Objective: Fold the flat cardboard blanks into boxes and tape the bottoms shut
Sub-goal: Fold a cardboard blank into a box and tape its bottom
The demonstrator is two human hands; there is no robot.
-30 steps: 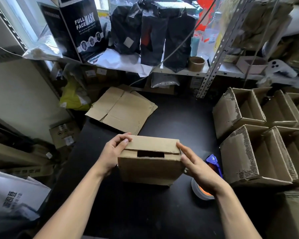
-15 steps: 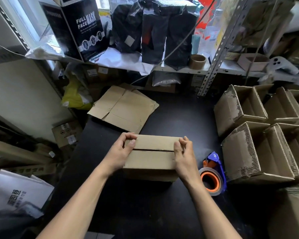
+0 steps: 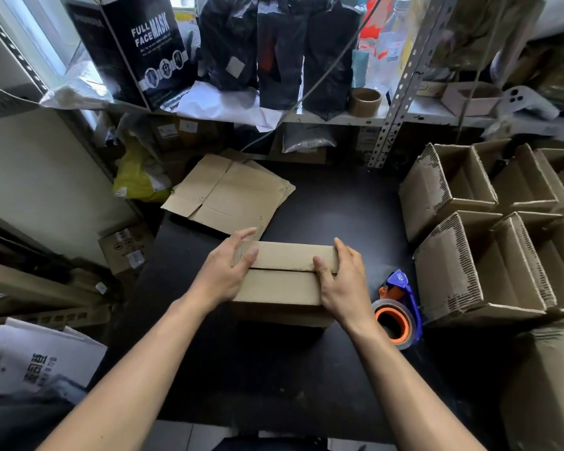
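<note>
A small brown cardboard box stands on the black table with its two flaps folded down and meeting at a seam on top. My left hand grips the box's left end, thumb on the seam. My right hand grips the right end, thumb on the seam as well. A tape dispenser with a blue handle and an orange core lies on the table just right of my right hand. A stack of flat cardboard blanks lies at the table's far left corner.
Several folded open boxes are piled on their sides along the right. A metal shelf with black bags, a mask carton and a tape core runs across the back. Papers and cartons fill the floor at left.
The flaps went from half open with a gap to fully closed. Both hands shifted onto the top of the box, which now rests flat on the table. The tape dispenser came into full view.
</note>
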